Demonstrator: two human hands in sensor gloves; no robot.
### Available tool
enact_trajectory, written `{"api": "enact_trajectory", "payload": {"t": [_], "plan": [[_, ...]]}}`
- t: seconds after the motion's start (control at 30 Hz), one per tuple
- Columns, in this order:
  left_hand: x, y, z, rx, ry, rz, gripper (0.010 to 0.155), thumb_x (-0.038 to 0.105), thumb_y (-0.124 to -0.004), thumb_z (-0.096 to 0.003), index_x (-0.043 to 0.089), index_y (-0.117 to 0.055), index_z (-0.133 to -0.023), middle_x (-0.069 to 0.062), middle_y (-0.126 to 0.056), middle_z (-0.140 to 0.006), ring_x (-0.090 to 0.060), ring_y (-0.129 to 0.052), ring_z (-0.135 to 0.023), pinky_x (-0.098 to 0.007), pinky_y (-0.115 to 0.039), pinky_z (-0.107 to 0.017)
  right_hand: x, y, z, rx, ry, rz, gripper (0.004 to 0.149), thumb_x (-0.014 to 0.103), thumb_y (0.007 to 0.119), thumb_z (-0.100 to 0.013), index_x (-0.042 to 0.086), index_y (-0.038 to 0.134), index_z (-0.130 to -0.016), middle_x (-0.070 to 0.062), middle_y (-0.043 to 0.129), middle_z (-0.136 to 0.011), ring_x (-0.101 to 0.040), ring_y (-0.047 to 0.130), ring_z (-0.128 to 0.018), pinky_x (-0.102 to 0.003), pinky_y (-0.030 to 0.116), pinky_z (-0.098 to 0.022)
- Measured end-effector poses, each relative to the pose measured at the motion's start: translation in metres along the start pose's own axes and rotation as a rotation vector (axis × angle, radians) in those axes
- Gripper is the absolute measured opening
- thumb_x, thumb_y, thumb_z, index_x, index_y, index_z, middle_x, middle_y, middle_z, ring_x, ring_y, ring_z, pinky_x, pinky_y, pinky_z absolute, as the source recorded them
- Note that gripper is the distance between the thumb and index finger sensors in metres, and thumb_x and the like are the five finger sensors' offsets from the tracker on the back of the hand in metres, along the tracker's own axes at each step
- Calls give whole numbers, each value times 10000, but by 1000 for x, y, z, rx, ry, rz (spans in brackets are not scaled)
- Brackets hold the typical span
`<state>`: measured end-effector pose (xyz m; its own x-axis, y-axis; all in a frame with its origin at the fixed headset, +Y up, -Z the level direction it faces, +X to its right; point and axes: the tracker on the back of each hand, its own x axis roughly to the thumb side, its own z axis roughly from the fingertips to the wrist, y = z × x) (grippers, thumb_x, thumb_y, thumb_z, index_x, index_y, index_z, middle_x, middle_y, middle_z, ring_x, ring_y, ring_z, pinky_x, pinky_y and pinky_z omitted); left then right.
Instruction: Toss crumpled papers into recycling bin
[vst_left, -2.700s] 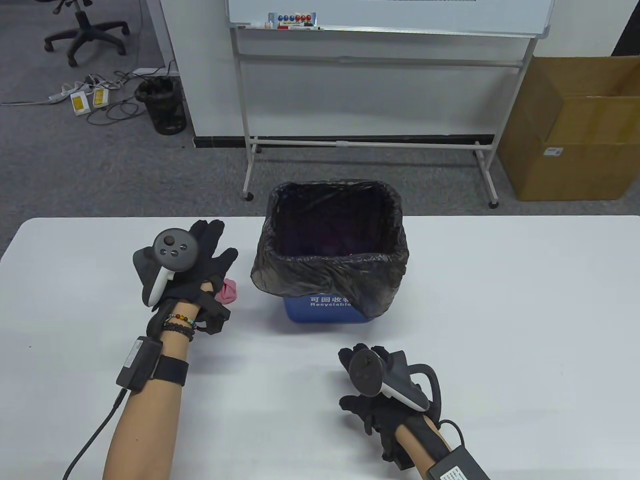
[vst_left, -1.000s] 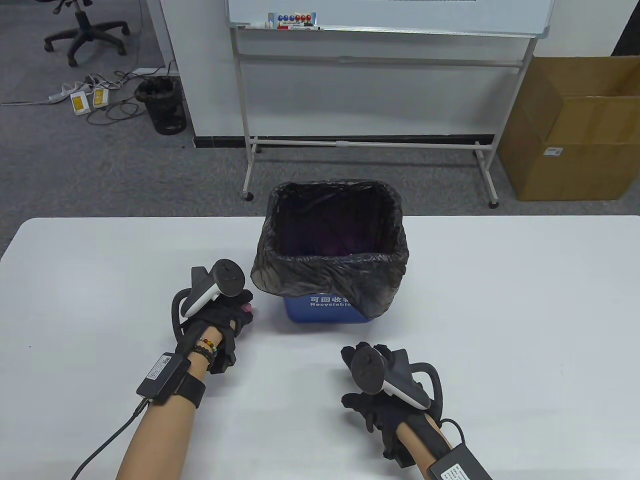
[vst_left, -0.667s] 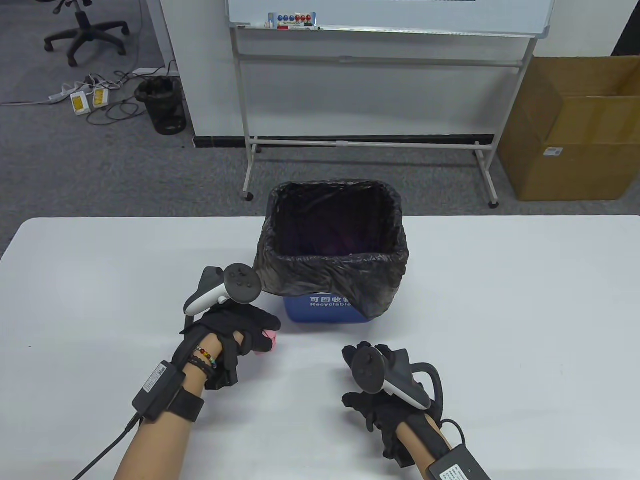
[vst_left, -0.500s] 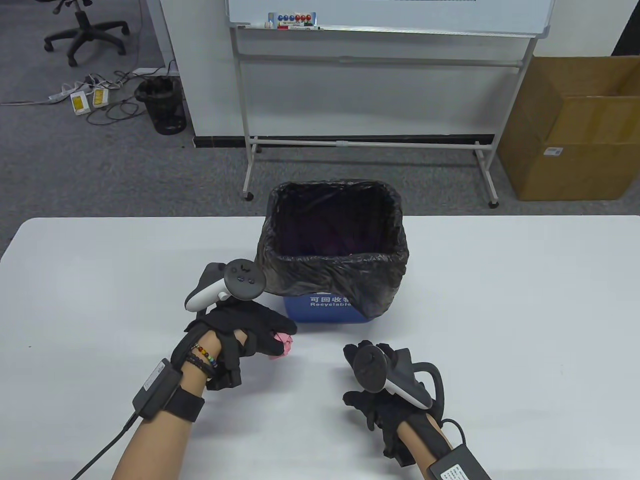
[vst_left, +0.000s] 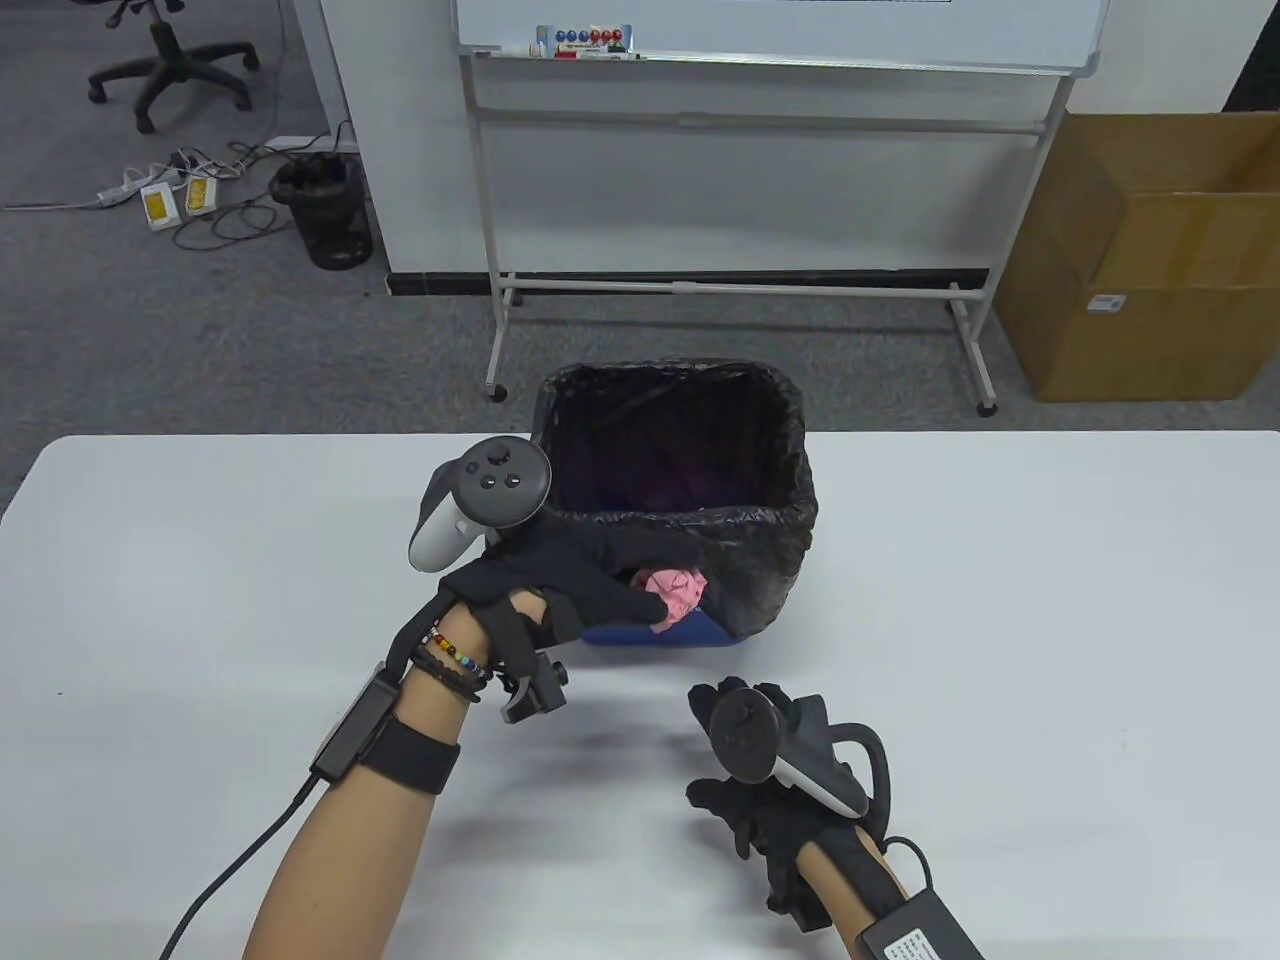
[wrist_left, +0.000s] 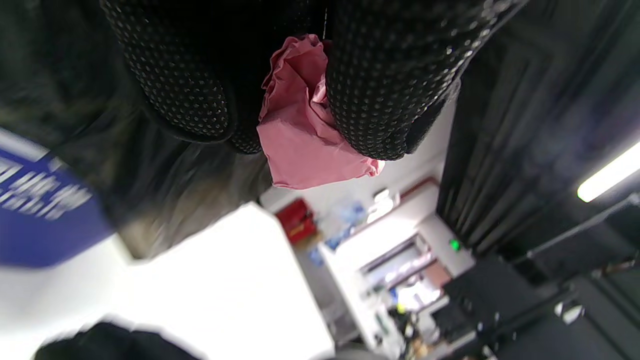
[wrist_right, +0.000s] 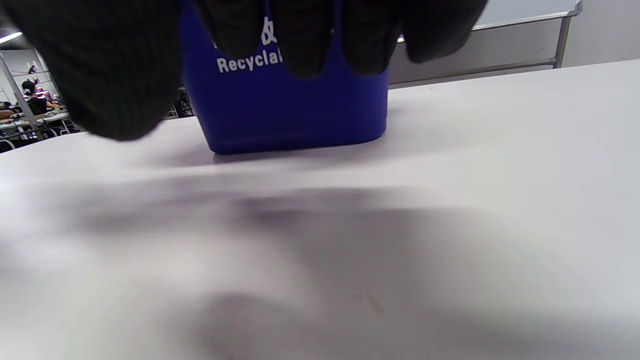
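My left hand (vst_left: 590, 590) grips a crumpled pink paper (vst_left: 675, 592) and holds it raised in front of the near side of the blue recycling bin (vst_left: 700, 630), just below its rim. The bin is lined with a black bag (vst_left: 770, 560). In the left wrist view the pink paper (wrist_left: 305, 135) is pinched between my gloved fingers (wrist_left: 385, 90). My right hand (vst_left: 745, 800) rests low over the table near the front edge, holding nothing; its fingers (wrist_right: 310, 35) hang over the bin's blue front (wrist_right: 290, 110) in the right wrist view.
The white table (vst_left: 1000, 620) carries the bin at its far middle. Behind it stand a whiteboard on a wheeled frame (vst_left: 740, 280), a cardboard box (vst_left: 1150, 260) at the right, and a black wastebasket (vst_left: 325, 210) on the carpet at the left.
My left hand took the pink paper off the table left of the bin, swung it right along the bin's front, then lifted it towards the rim. My right hand stayed put.
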<state>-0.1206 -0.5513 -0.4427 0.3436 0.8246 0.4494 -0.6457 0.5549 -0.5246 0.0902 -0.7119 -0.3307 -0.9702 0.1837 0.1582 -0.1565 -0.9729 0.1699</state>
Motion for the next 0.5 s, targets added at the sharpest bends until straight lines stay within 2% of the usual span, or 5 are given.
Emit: {"api": "enact_trajectory", "payload": {"t": [0.17, 0.2, 0.3, 0.4, 0.5], "plan": [[4, 21, -8, 324, 22, -79, 608, 329, -951, -430, 231, -751, -996, -138, -830, -1048, -349, -983, -853, -423, -920, -574, 0, 0, 0, -4, -1, -2, 882, 552, 870, -325, 360, 447, -1075, -6, 514, -1176, -352, 531, -1108, -537, 528, -762], [4, 23, -8, 348, 31, -104, 611, 340, -948, -433, 239, -741, -1000, -131, -830, -1049, -339, -984, -856, -416, -921, -573, 0, 0, 0, -4, -2, -3, 882, 552, 870, -326, 359, 446, -1075, -5, 515, -1175, -352, 532, -1107, -537, 529, -762], [2, 23, -9, 514, 85, -255, 641, 368, -926, -442, 267, -691, -1030, -86, -778, -1093, -375, -901, -929, -472, -863, -611, 0, 0, 0, 0, -2, 0, 883, 553, 869, -326, 361, 445, -1076, -4, 516, -1175, -353, 529, -1109, -540, 526, -763], [0, 18, -10, 495, 136, -441, 796, 502, -859, -443, 283, -497, -1118, -77, -459, -1242, -491, -518, -1107, -603, -600, -759, 0, 0, 0, 4, -2, 0, 883, 554, 869, -325, 364, 443, -1075, -3, 511, -1177, -353, 526, -1110, -543, 524, -763], [0, 17, -6, 499, 135, -450, 784, 506, -848, -447, 262, -517, -1115, -97, -444, -1240, -492, -445, -1114, -636, -526, -764, 0, 0, 1, 3, -2, -1, 882, 554, 869, -325, 362, 445, -1075, -1, 511, -1177, -352, 524, -1112, -544, 523, -763]]}}
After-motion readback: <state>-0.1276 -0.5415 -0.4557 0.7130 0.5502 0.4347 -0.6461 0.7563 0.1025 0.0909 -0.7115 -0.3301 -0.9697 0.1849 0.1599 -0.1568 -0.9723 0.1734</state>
